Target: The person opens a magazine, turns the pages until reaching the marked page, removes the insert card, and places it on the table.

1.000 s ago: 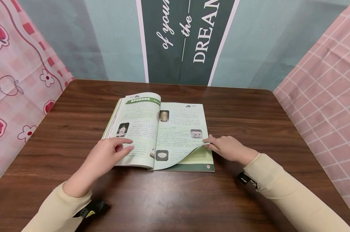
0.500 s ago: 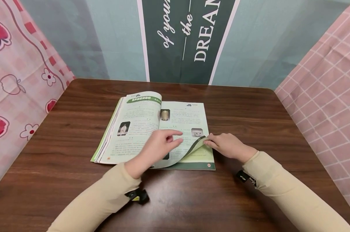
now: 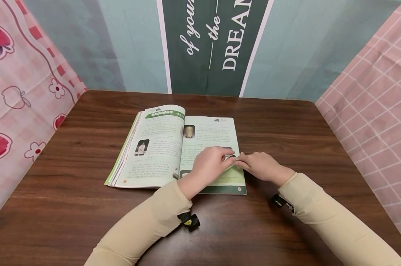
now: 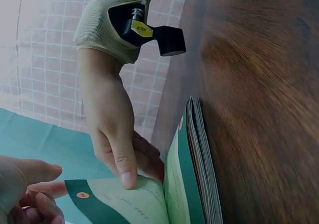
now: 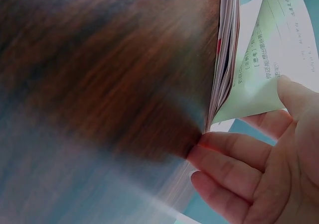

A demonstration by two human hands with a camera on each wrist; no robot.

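An open book (image 3: 157,162) lies on the table with printed text and small photos on its pages. My right hand (image 3: 263,168) pinches the right-hand page (image 5: 269,92) at its outer edge, thumb on one face and index finger behind. The page's lower corner is lifted and bent over, baring a green-bottomed page beneath. My left hand (image 3: 208,164) reaches across the book to that corner. In the left wrist view, the left index finger meets the page corner, while the left thumb (image 4: 47,171) stands apart from it. From the head view, the left hand hides part of the page.
The dark wooden table (image 3: 280,125) extends around the book. A blue-green cloth (image 3: 137,48) with a lettered dark panel hangs behind it. Pink patterned cloths flank the left and right sides. Each wrist carries a small black camera mount (image 3: 188,221).
My left hand has moved right, from the left page across to the lifted corner. The right page's lower corner has bent further over. My right hand has stayed at the page edge.
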